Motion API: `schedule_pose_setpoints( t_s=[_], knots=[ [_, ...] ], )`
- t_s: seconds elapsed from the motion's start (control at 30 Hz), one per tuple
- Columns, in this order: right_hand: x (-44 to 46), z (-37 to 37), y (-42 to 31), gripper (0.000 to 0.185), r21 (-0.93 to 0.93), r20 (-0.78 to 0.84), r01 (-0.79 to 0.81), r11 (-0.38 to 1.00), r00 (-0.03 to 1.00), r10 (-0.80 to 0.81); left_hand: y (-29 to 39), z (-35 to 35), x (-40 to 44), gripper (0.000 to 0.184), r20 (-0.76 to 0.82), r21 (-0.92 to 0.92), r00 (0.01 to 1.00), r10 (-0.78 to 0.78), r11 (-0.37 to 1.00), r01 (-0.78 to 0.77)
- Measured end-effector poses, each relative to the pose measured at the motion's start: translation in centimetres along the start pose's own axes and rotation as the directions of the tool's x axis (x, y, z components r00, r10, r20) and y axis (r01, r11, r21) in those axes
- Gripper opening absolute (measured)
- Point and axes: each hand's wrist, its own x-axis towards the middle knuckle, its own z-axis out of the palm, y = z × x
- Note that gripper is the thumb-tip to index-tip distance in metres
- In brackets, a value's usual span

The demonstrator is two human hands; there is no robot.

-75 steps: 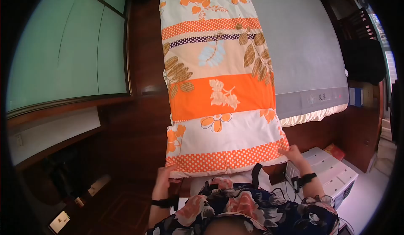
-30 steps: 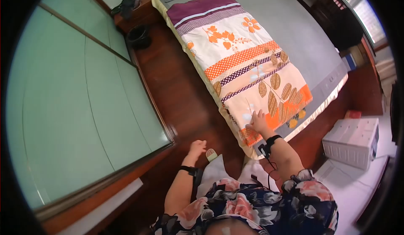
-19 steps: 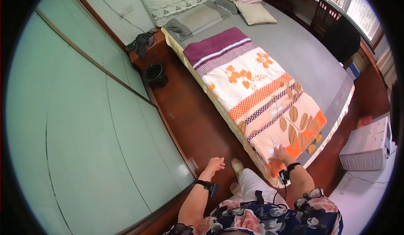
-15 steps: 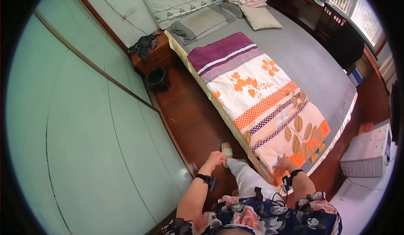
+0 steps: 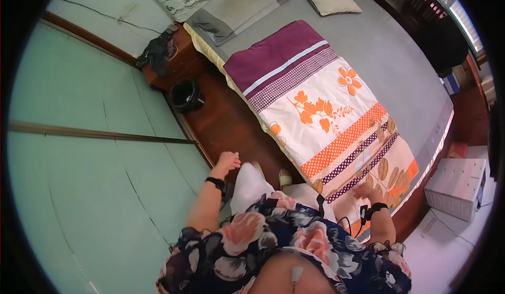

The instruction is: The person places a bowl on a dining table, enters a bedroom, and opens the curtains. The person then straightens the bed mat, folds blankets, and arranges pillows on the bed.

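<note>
My left hand point(image 5: 229, 162) hangs over the brown floor between the green wardrobe doors and the bed. Its fingers are loosely bent and a little apart, with nothing in them. On the other side, my right hand point(image 5: 364, 191) is over the foot end of a folded quilt point(image 5: 315, 91) patterned in purple, white and orange. Those fingers are smeared and blend with the quilt's colours, so I cannot tell whether they touch it. The quilt lies along the near side of the bed point(image 5: 400, 83), on a grey sheet.
Sliding green doors point(image 5: 68, 173) line the left side. A black bin point(image 5: 187, 95) stands by a wooden nightstand point(image 5: 184, 49) with dark items on it. Pillows point(image 5: 236, 7) lie at the bed's head. At the right is a white box-like unit point(image 5: 455, 186).
The view has moved forward and turned. My left hand has swung away from the bed toward the wardrobe doors. My right hand has passed farther along the quilt's foot end.
</note>
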Motion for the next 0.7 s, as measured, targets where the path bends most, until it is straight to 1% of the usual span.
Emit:
schedule_pose_setpoints(
  t_s=[0.03,0.07,0.13,0.17,0.2,0.23,0.27,0.3,0.33,0.37,0.4,0.43,0.47,0.5,0.53,0.57,0.6,0.63,0.7],
  knots=[
    [-0.3,-1.0,-1.8,0.047,0.000,-0.137,0.144,0.990,0.980,-0.143,1.8,-1.1,1.5,0.029,-0.002,0.070,1.000,-0.012,0.997,0.012],
    [-1.7,-2.0,-5.1,0.045,-0.017,-0.269,0.283,0.959,0.922,-0.277,3.7,-2.0,3.1,0.030,-0.003,0.143,1.000,-0.024,0.989,0.024],
    [-4.1,-2.4,-11.8,0.033,0.180,-0.502,0.422,0.888,0.816,-0.286,7.6,-3.7,8.0,0.031,-0.016,0.251,1.000,-0.010,0.968,0.013],
    [-3.9,-2.6,-13.8,0.034,0.222,-0.533,0.481,0.848,0.789,-0.307,10.0,-4.5,10.9,0.035,-0.035,0.310,0.999,0.042,0.950,-0.029],
    [-3.5,-2.5,-15.6,0.034,0.241,-0.536,0.469,0.850,0.794,-0.286,12.7,-5.2,13.9,0.038,-0.045,0.372,0.994,0.099,0.925,-0.075],
    [-3.2,-2.2,-17.5,0.035,0.216,-0.568,0.495,0.842,0.765,-0.304,15.5,-5.7,16.6,0.041,-0.143,0.536,0.938,0.317,0.821,-0.196],
    [-2.9,-1.7,-19.4,0.035,0.194,-0.601,0.516,0.834,0.734,-0.315,18.1,-6.1,19.3,0.046,-0.183,0.690,0.825,0.535,0.668,-0.279],
    [-3.3,-1.0,-21.8,0.033,0.232,-0.625,0.517,0.824,0.728,-0.282,20.9,-6.2,21.1,0.046,-0.142,0.703,0.834,0.533,0.647,-0.294],
    [-2.7,0.1,-23.8,0.033,0.269,-0.642,0.499,0.824,0.731,-0.233,24.9,-6.3,22.6,0.052,-0.218,0.681,0.790,0.572,0.669,-0.297],
    [-2.6,0.9,-25.5,0.033,0.292,-0.587,0.441,0.849,0.783,-0.205,28.3,-6.1,24.5,0.060,-0.297,0.648,0.744,0.598,0.699,-0.303],
    [-2.4,1.4,-27.1,0.033,0.309,-0.521,0.379,0.872,0.835,-0.179,31.1,-6.8,27.3,0.076,-0.234,0.636,0.810,0.538,0.715,-0.292],
    [-3.6,1.3,-30.6,0.031,0.276,-0.484,0.319,0.907,0.861,-0.156,33.1,-7.4,29.8,0.077,-0.182,0.686,0.780,0.599,0.646,-0.336],
    [-3.7,2.0,-32.9,0.029,0.248,-0.528,0.384,0.889,0.823,-0.208,34.7,-7.5,32.0,0.079,-0.126,0.726,0.746,0.654,0.573,-0.379],
    [-4.0,2.1,-35.4,0.028,0.298,-0.497,0.384,0.874,0.844,-0.201,36.4,-7.4,33.1,0.081,-0.083,0.759,0.752,0.654,0.530,-0.377],
    [-4.2,1.9,-37.9,0.028,0.345,-0.467,0.388,0.855,0.861,-0.202,37.8,-7.1,33.8,0.088,-0.063,0.803,0.798,0.599,0.505,-0.316],
    [-4.4,1.6,-40.0,0.028,0.372,-0.467,0.367,0.853,0.868,-0.169,38.3,-6.7,34.7,0.091,-0.051,0.815,0.830,0.556,0.504,-0.287],
    [-4.5,1.1,-41.8,0.028,0.363,-0.461,0.383,0.849,0.866,-0.194,38.2,-6.6,35.8,0.094,-0.040,0.828,0.859,0.510,0.498,-0.258],
    [-4.5,0.7,-43.2,0.028,0.357,-0.459,0.399,0.844,0.862,-0.214,37.8,-6.7,36.9,0.094,0.001,0.836,0.865,0.502,0.474,-0.276],
    [-4.5,0.1,-44.8,0.027,0.361,-0.516,0.418,0.834,0.834,-0.194,35.8,-6.8,39.5,0.096,0.104,0.858,0.842,0.530,0.381,-0.345]
  ],
)
